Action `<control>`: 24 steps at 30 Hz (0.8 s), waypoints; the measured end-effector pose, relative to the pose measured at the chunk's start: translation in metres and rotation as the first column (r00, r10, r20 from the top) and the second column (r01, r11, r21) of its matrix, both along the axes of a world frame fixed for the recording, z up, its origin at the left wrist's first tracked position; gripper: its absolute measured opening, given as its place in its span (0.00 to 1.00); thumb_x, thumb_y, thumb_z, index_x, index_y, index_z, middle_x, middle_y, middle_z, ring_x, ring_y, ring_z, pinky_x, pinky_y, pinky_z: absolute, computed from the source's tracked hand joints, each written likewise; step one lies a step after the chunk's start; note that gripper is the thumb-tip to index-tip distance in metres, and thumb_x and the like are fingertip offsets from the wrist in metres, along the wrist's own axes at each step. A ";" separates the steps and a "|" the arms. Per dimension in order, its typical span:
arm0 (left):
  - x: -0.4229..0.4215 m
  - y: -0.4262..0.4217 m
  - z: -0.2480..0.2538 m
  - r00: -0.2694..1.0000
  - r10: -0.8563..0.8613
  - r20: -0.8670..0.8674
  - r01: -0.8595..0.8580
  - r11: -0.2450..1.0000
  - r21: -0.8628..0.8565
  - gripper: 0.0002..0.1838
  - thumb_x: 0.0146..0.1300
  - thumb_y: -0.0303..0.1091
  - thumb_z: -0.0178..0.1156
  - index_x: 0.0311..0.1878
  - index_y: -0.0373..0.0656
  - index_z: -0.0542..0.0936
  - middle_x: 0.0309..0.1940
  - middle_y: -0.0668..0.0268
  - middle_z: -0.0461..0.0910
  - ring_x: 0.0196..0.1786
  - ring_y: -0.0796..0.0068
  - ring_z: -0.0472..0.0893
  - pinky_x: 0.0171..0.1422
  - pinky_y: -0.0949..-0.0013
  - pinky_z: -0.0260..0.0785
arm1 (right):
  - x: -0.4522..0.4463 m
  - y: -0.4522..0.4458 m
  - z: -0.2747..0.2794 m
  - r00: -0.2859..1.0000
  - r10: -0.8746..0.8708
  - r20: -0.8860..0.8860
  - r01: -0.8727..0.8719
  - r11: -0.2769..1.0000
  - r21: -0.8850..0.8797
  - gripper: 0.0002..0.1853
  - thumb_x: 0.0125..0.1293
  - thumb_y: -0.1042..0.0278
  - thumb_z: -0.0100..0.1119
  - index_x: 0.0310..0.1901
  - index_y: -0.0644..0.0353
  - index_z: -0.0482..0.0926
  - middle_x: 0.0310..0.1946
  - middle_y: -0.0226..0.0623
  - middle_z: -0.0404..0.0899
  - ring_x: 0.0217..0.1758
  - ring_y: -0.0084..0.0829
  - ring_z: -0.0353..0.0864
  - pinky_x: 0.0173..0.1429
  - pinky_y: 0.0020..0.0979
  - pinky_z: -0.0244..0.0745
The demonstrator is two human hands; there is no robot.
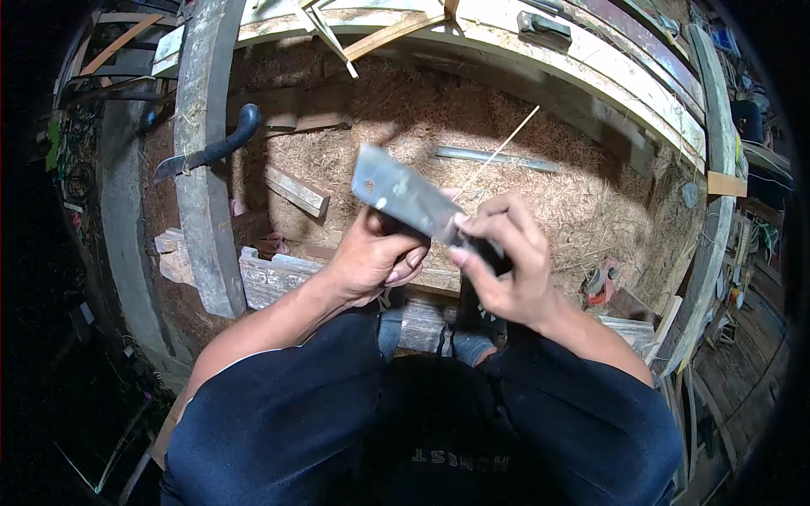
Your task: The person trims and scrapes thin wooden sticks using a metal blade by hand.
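My right hand (513, 253) is closed around the dark handle end of a cleaver (401, 192). The cleaver's broad grey blade, blurred by motion, points up and left and has a small hole near its far corner. Under the blade, my left hand (375, 257) is closed with its fingers curled. A thin wooden strip (510, 137) slants up to the right from behind the blade. Its lower part lines up with my left fingers, though the blade hides where they meet.
A curved knife with a black handle (224, 148) rests on the left beam (202, 93). Shavings cover the floor (380, 118), where a metal strip (498, 158) and a wood block (297, 191) lie. A dark block (544, 31) sits on the far plank. A red tool (601, 285) lies right.
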State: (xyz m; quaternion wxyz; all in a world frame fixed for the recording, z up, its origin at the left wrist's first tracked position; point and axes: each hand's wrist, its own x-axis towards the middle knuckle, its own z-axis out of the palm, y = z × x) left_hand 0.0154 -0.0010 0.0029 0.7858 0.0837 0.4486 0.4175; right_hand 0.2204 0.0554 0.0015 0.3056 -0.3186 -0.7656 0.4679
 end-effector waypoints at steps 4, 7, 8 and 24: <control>0.002 0.003 0.005 0.999 -0.043 -0.029 0.044 0.999 0.009 0.22 0.67 0.21 0.55 0.64 0.35 0.73 0.18 0.70 0.71 0.14 0.88 0.63 0.17 0.80 0.55 | -0.001 -0.001 -0.002 0.997 -0.072 -0.004 0.072 0.996 -0.061 0.16 0.55 0.72 0.73 0.42 0.68 0.80 0.36 0.43 0.73 0.34 0.32 0.78 0.34 0.32 0.75; 0.003 0.005 0.014 0.999 -0.042 -0.002 0.041 0.998 -0.053 0.21 0.67 0.22 0.55 0.64 0.35 0.73 0.18 0.70 0.71 0.14 0.88 0.63 0.17 0.81 0.54 | -0.001 0.001 0.003 0.999 -0.029 -0.016 0.029 0.999 -0.016 0.15 0.56 0.72 0.72 0.42 0.68 0.80 0.35 0.44 0.73 0.33 0.34 0.79 0.34 0.33 0.75; 0.004 0.005 0.016 0.998 -0.065 0.011 0.066 0.993 -0.096 0.23 0.67 0.20 0.50 0.67 0.35 0.69 0.17 0.70 0.69 0.12 0.86 0.62 0.17 0.79 0.53 | -0.001 0.001 0.003 0.999 0.019 -0.039 -0.018 1.000 0.025 0.14 0.57 0.73 0.72 0.42 0.68 0.80 0.35 0.44 0.73 0.33 0.34 0.79 0.33 0.33 0.75; 0.000 0.000 0.005 0.999 -0.036 -0.021 0.035 0.997 -0.063 0.22 0.64 0.16 0.51 0.63 0.32 0.70 0.19 0.67 0.71 0.12 0.85 0.61 0.17 0.78 0.53 | 0.003 0.006 0.004 0.999 0.031 -0.026 -0.030 0.999 0.038 0.15 0.57 0.74 0.71 0.43 0.70 0.80 0.32 0.42 0.72 0.31 0.30 0.76 0.32 0.31 0.71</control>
